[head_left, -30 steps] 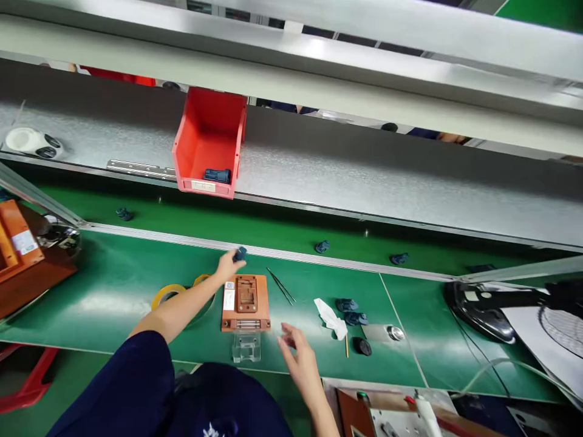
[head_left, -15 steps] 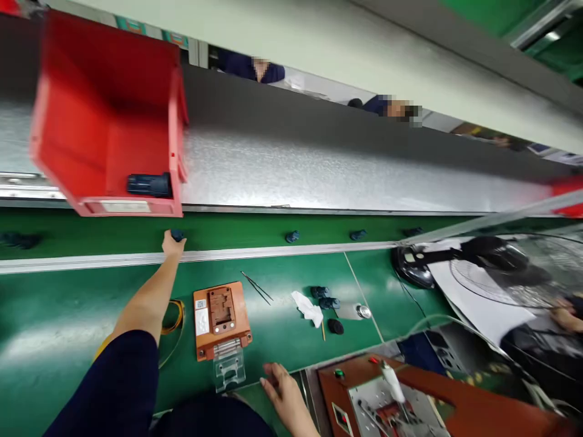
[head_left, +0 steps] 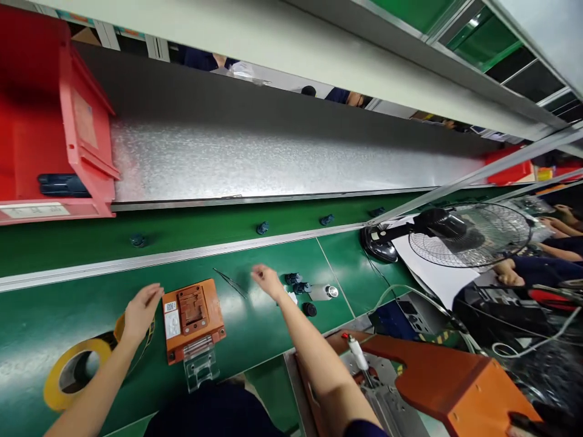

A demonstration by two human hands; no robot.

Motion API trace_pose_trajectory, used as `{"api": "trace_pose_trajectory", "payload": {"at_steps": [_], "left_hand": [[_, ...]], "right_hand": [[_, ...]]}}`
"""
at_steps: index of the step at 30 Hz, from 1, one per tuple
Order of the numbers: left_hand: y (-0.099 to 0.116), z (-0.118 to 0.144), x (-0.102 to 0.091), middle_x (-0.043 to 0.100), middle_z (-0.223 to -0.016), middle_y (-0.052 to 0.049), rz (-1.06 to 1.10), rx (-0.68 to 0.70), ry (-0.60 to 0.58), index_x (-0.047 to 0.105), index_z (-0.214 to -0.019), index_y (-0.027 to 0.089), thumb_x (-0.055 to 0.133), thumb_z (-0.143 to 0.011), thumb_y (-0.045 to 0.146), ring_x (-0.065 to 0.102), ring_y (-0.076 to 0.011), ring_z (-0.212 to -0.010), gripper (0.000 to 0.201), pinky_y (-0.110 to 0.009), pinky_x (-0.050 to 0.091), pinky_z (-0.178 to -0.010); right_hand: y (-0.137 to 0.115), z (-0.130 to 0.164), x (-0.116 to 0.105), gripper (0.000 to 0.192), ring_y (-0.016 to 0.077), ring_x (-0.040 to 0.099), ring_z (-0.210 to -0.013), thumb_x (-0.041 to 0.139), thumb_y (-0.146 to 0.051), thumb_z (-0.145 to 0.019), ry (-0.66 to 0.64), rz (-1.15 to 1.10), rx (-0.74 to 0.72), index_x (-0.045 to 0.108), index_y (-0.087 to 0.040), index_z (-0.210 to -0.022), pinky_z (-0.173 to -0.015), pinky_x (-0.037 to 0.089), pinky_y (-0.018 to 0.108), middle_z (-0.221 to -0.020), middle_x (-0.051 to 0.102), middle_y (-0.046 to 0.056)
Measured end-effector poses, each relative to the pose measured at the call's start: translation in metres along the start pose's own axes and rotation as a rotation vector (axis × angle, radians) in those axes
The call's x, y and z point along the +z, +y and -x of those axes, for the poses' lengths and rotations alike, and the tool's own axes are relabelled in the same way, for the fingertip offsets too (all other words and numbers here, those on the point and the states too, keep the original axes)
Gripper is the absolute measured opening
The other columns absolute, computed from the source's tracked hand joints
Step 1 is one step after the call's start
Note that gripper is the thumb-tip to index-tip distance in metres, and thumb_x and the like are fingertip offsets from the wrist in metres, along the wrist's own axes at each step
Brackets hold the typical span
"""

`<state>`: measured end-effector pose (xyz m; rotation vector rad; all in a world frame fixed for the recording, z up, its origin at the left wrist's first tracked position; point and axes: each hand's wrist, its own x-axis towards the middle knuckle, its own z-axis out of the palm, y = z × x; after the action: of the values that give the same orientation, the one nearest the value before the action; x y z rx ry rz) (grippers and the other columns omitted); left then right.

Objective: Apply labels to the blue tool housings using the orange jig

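My left hand hovers at the left edge of an orange-brown fixture, its fingers loosely stretched and nothing visible in them. The fixture has a recessed nest and a hinged clear cover folded out toward me. My right hand is over the green table, between black tweezers and two dark blue plastic parts. Motion smears its fingers, so I cannot tell whether they hold anything. Another dark blue part sits on the green conveyor strip beyond my left hand.
More blue parts lie along the strip. A red bin holds a dark cylindrical piece. Yellow tape, a bottle, a black cap, a fan and an orange machine surround me. Co-workers' arms show at right.
My left hand has let go of the blue part on the strip and come back beside the fixture. My right hand has reached forward from the table's near edge. The view has shifted right.
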<state>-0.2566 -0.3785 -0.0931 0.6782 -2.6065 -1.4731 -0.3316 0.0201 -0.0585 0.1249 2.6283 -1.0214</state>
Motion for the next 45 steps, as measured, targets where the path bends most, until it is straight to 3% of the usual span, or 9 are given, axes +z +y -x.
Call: {"api": "trace_pose_trajectory", "payload": {"at_steps": [6, 12, 19, 24, 27, 31, 35, 41, 45], "left_hand": [[0.007, 0.100, -0.004, 0.076, -0.116, -0.006, 0.036, -0.259, -0.117, 0.075, -0.094, 0.029, 0.069, -0.065, 0.069, 0.067, -0.0375, -0.116, 0.049, -0.047, 0.057, -0.095], [0.025, 0.140, 0.001, 0.079, -0.105, -0.005, 0.106, -0.343, -0.027, 0.076, -0.088, 0.031, 0.074, -0.056, 0.074, 0.069, -0.0391, -0.112, 0.054, -0.050, 0.057, -0.098], [0.102, 0.134, 0.054, 0.077, -0.107, -0.011, 0.537, -0.488, -0.107, 0.071, -0.103, 0.021, 0.080, -0.066, 0.064, 0.073, -0.0294, -0.103, 0.058, -0.044, 0.056, -0.100], [0.138, 0.108, 0.074, 0.075, -0.105, -0.018, 1.101, -0.717, -0.606, 0.067, -0.115, 0.012, 0.043, -0.094, 0.068, 0.075, -0.0226, -0.082, 0.065, -0.034, 0.061, -0.074], [0.142, 0.112, 0.066, 0.074, -0.096, -0.012, 1.265, -0.692, -0.598, 0.065, -0.117, 0.011, 0.047, -0.100, 0.048, 0.072, -0.0171, -0.074, 0.045, -0.027, 0.059, -0.068], [0.132, 0.130, 0.053, 0.073, -0.097, -0.009, 1.273, -0.599, -0.381, 0.062, -0.120, 0.013, 0.057, -0.097, 0.042, 0.071, -0.0170, -0.078, 0.037, -0.027, 0.059, -0.070], [0.103, 0.151, 0.049, 0.070, -0.118, -0.012, 1.148, -0.540, -0.297, 0.059, -0.127, 0.017, 0.058, -0.095, 0.051, 0.070, -0.0232, -0.099, 0.046, -0.032, 0.059, -0.076], [0.014, 0.195, 0.041, 0.050, -0.144, -0.014, 0.412, -0.410, 0.140, 0.049, -0.128, 0.023, 0.065, -0.086, 0.051, 0.048, -0.0278, -0.136, 0.052, -0.042, 0.042, -0.111], [-0.036, 0.220, 0.050, 0.064, -0.112, -0.014, 0.369, -0.490, -0.041, 0.046, -0.115, 0.020, 0.077, -0.072, 0.048, 0.064, -0.0298, -0.112, 0.060, -0.047, 0.052, -0.095]], "right_hand": [[-0.004, -0.141, -0.049, 0.049, 0.0251, 0.062, -0.114, 0.058, -0.031, -0.097, 0.235, -0.024, 0.114, 0.047, -0.017, -0.142, -0.102, 0.049, 0.049, -0.140, 0.052, 0.016], [-0.008, -0.186, -0.055, 0.037, 0.0252, 0.061, -0.114, 0.063, -0.036, -0.096, 0.196, -0.107, 0.089, 0.058, -0.018, -0.128, -0.096, 0.054, 0.048, -0.132, 0.059, 0.010], [-0.044, -0.101, -0.028, 0.036, 0.0208, 0.065, -0.102, 0.069, -0.040, -0.086, -0.288, -0.338, -0.293, 0.061, -0.020, -0.116, -0.091, 0.055, 0.038, -0.116, 0.067, 0.007], [-0.077, -0.014, -0.016, 0.040, 0.0247, 0.063, -0.115, 0.073, -0.050, -0.084, -0.856, -0.626, -0.644, 0.065, -0.021, -0.110, -0.095, 0.055, 0.040, -0.131, 0.062, 0.010], [-0.087, 0.021, -0.004, 0.048, 0.0252, 0.060, -0.121, 0.067, -0.052, -0.088, -0.772, -0.642, -0.616, 0.061, -0.024, -0.127, -0.097, 0.055, 0.041, -0.140, 0.053, 0.011], [-0.093, 0.061, 0.021, 0.064, 0.0284, 0.049, -0.136, 0.066, -0.052, -0.089, -0.491, -0.494, -0.631, 0.047, -0.025, -0.144, -0.113, 0.044, 0.047, -0.143, 0.046, 0.014], [-0.090, 0.089, 0.061, 0.104, 0.0346, 0.036, -0.145, 0.082, -0.044, -0.073, -0.432, -0.195, -0.698, 0.024, -0.023, -0.157, -0.118, 0.037, 0.055, -0.154, 0.034, 0.018], [-0.070, 0.059, 0.133, 0.096, 0.0328, 0.039, -0.142, 0.075, -0.027, -0.071, -0.367, -0.109, -0.662, 0.028, -0.015, -0.153, -0.119, 0.034, 0.053, -0.150, 0.040, 0.020], [-0.060, 0.027, 0.158, 0.093, 0.0324, 0.037, -0.142, 0.077, -0.024, -0.069, -0.428, -0.062, -0.716, 0.035, -0.017, -0.151, -0.120, 0.031, 0.053, -0.150, 0.045, 0.016]]}}
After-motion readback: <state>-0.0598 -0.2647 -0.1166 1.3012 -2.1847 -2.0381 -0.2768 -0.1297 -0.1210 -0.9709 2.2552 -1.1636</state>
